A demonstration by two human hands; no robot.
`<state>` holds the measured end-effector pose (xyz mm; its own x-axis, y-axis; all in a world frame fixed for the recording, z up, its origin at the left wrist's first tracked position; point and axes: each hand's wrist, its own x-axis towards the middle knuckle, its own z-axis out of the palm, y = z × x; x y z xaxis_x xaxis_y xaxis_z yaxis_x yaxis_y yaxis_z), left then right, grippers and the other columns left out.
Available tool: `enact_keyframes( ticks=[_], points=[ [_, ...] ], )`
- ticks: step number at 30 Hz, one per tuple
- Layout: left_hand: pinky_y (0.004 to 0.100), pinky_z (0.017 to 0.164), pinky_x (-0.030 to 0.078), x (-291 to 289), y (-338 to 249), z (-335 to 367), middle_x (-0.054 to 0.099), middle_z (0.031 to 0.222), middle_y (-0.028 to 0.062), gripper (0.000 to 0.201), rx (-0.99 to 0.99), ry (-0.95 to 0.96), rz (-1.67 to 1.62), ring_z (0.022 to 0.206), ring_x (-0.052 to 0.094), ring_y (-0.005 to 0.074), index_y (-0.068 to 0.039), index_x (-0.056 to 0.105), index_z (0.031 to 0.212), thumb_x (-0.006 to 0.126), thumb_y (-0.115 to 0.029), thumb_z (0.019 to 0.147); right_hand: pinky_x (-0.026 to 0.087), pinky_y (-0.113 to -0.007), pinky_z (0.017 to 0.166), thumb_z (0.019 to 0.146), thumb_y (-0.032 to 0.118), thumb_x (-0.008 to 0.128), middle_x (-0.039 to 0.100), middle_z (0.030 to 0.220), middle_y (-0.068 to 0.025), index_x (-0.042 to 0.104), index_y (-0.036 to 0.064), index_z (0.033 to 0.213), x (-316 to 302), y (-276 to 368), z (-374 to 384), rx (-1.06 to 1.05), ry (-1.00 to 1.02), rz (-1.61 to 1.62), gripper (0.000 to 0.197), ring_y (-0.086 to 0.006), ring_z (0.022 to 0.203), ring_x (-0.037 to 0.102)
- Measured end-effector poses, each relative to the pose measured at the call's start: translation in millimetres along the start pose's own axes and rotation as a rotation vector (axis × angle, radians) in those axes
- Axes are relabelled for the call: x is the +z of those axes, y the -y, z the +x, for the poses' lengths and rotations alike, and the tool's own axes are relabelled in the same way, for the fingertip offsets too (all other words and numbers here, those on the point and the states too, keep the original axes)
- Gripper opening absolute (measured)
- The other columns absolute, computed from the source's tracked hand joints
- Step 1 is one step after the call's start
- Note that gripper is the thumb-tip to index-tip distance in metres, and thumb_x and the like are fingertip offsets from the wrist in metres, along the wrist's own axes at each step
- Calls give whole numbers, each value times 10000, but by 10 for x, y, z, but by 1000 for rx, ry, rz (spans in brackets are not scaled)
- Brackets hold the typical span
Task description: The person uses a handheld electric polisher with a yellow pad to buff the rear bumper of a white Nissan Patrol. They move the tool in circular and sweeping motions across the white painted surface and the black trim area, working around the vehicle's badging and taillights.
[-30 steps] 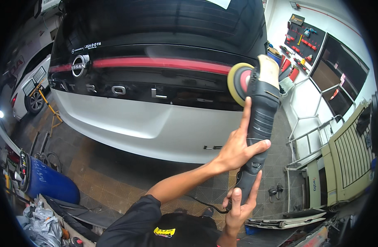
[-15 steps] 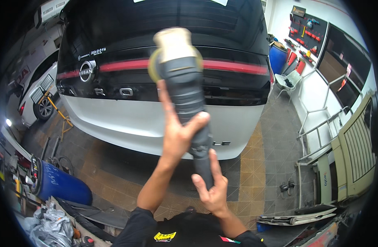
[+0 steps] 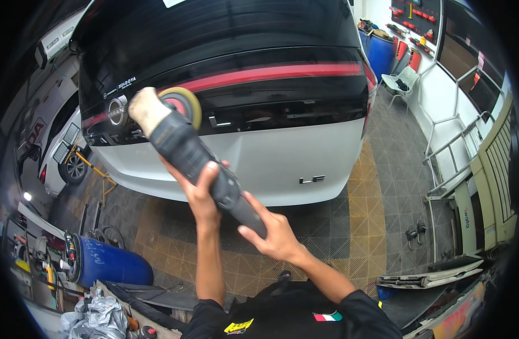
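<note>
Both my hands grip a long dark grey car polisher, held slantwise with its tan-covered head up to the left. My left hand wraps the middle of the body, thumb on top. Lower down, my right hand closes round the rear end of the handle. A yellow polishing pad with a red centre shows beside the head, in front of the car's glossy black rear panel. Whether the pad touches the panel I cannot tell. The car's tailgate is silver below, with a red light strip above.
A blue drum lies at the left near crumpled silver sheeting. Further back stand a yellow stand and a white car. To the right are a pale chair, metal frames and sandals on floor tiles.
The polisher has swung to the left from a nearly upright angle, its head now by the car's round badge. Both hands keep their hold. The view has shifted somewhat.
</note>
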<state>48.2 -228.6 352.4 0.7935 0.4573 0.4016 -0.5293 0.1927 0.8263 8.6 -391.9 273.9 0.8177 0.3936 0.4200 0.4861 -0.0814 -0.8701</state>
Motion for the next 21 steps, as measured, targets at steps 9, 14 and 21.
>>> enact_keyframes(
  ticks=[9, 14, 21],
  points=[
    [415, 923, 594, 1204, 628, -860, 531, 1438, 227, 1342, -5, 457, 0, 1049, 693, 263, -228, -267, 1680, 791, -56, 872, 522, -330, 612, 988, 641, 682, 653, 726, -59, 633, -38, 1123, -831, -148, -1186, 419, -355, 131, 694, -166, 649, 649],
    [482, 1106, 491, 1814, 875, -1013, 425, 1600, 306, 1311, 42, 653, 141, 1338, 583, 371, -178, -173, 1710, 831, -146, 868, 443, -278, 486, 1007, 726, 578, 565, 632, -55, 586, -17, 968, -1038, -198, -1393, 424, -606, 258, 744, -136, 511, 560],
    [540, 1230, 379, 1889, 858, -1068, 260, 1697, 343, 1295, 52, 636, 270, 1524, 393, 511, -188, -82, 1730, 861, -241, 844, 438, -296, 455, 1020, 740, 534, 555, 615, -62, 561, -14, 934, -1055, -327, -1408, 445, -647, 316, 759, -160, 483, 560]
  ],
)
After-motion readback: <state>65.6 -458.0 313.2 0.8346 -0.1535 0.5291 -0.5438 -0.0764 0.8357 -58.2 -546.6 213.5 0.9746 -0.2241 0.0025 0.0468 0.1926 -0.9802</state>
